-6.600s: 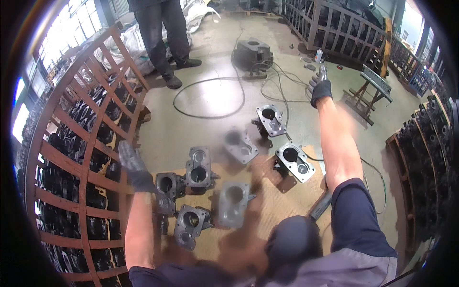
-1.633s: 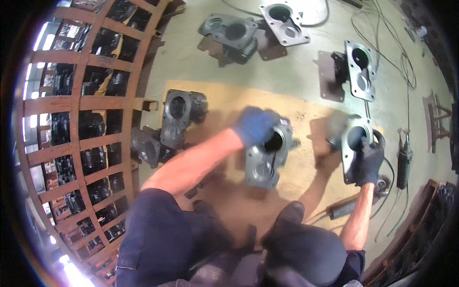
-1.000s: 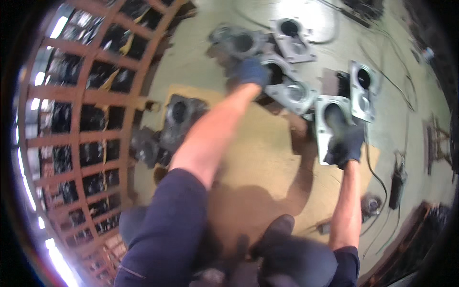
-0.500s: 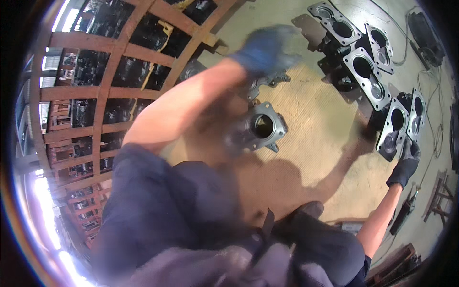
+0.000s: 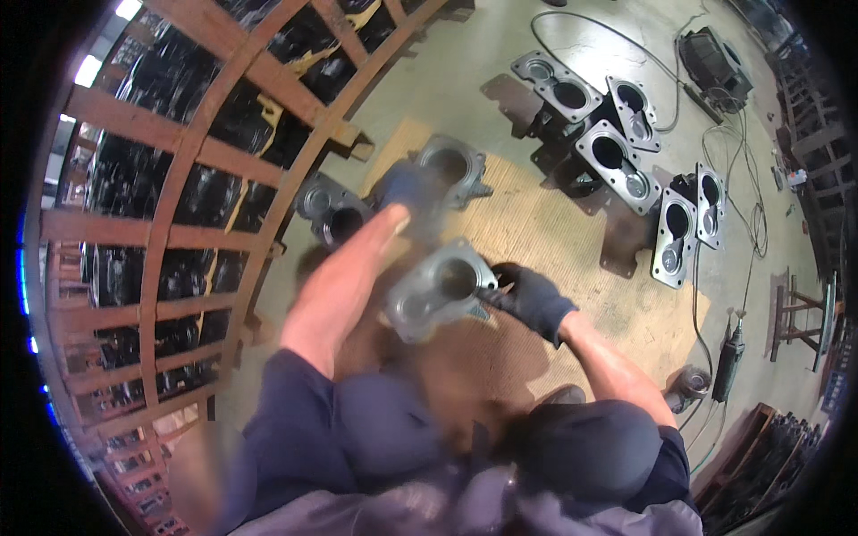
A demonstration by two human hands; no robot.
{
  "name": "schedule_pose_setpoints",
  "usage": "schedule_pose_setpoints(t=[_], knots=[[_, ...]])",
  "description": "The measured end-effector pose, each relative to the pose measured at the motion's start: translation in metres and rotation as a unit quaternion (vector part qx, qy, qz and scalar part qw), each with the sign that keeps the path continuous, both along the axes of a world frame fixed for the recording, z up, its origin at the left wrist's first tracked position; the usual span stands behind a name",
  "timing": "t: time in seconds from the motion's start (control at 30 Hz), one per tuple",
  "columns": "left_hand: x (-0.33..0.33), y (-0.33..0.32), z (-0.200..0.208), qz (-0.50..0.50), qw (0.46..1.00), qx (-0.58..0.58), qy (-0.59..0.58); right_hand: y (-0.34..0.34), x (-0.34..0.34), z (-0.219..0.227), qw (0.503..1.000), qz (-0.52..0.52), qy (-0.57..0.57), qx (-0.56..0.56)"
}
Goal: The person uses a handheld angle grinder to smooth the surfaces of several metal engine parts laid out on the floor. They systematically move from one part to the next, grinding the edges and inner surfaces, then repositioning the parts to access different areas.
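Observation:
A grey metal casting (image 5: 418, 308) with a flanged face and a large round bore lies near my knees on a ribbed tan sheet. My right hand (image 5: 534, 299), in a dark glove, has its fingers curled onto that casting's right edge beside the bore. My left hand (image 5: 407, 192), in a blue glove, is smeared by motion and its fingers cannot be made out. It is close to a second casting (image 5: 474, 183) just beyond. Another casting (image 5: 315, 198) lies to the left of that hand, partly behind my forearm.
Several similar castings (image 5: 617, 165) stand at the right with flanges up. Red-brown metal racking (image 5: 170, 237) full of black parts runs along my left. Cables (image 5: 755, 210), a black hand tool (image 5: 730, 362) and a small metal stand (image 5: 800, 322) are on the floor at right.
My right hand has left the castings at the far right and come to the one before me. My left hand has drawn nearer to me. The whole view has shifted.

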State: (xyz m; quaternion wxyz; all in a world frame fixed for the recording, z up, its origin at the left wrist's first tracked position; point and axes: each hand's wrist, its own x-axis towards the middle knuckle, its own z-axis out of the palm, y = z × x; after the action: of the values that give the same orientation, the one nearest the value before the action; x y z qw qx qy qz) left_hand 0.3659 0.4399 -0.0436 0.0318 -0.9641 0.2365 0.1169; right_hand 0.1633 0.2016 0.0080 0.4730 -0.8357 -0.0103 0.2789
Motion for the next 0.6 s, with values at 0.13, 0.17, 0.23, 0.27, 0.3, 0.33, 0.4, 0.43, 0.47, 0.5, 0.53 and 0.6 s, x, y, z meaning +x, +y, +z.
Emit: schedule_pose_setpoints(t=[0.13,0.17,0.23,0.27,0.3,0.33,0.4,0.43,0.47,0.5,0.53,0.6], knots=[[0.015,-0.023,-0.017,0.337,0.903,-0.264,0.018,0.009,0.019,0.011,1.000,0.006,0.016,-0.024],[0.024,-0.040,-0.019,0.275,0.927,-0.253,0.011,0.003,0.022,0.013,1.000,-0.005,0.018,-0.012],[0.060,-0.062,-0.023,0.209,0.945,-0.253,0.000,0.000,0.020,-0.001,1.000,-0.002,-0.004,0.014],[0.080,-0.070,-0.031,0.205,0.941,-0.268,0.000,0.000,0.020,-0.004,1.000,0.005,-0.002,0.014],[0.095,-0.082,-0.030,0.244,0.930,-0.275,0.029,-0.002,0.020,-0.006,1.000,0.008,-0.001,0.010],[0.109,-0.089,-0.029,0.288,0.915,-0.276,0.055,0.000,0.022,0.001,1.000,0.020,0.010,-0.002],[0.121,-0.111,0.015,0.242,0.951,-0.182,0.067,0.002,0.023,-0.002,0.998,0.026,0.028,-0.042],[0.125,-0.116,0.025,0.163,0.978,-0.122,0.035,0.004,0.021,-0.011,0.997,0.026,0.035,-0.066],[0.157,-0.085,-0.021,0.131,0.978,-0.165,0.011,0.020,0.016,-0.021,0.996,0.050,0.040,-0.069],[0.152,-0.124,-0.001,0.086,0.979,-0.183,0.004,0.004,0.010,-0.051,0.988,0.083,0.029,-0.123],[0.163,-0.119,-0.018,0.101,0.970,-0.219,0.033,0.008,0.000,-0.074,0.994,0.030,0.049,-0.089],[0.155,-0.097,-0.006,0.162,0.935,-0.306,0.076,0.004,0.003,-0.064,0.997,-0.013,0.060,0.036]])
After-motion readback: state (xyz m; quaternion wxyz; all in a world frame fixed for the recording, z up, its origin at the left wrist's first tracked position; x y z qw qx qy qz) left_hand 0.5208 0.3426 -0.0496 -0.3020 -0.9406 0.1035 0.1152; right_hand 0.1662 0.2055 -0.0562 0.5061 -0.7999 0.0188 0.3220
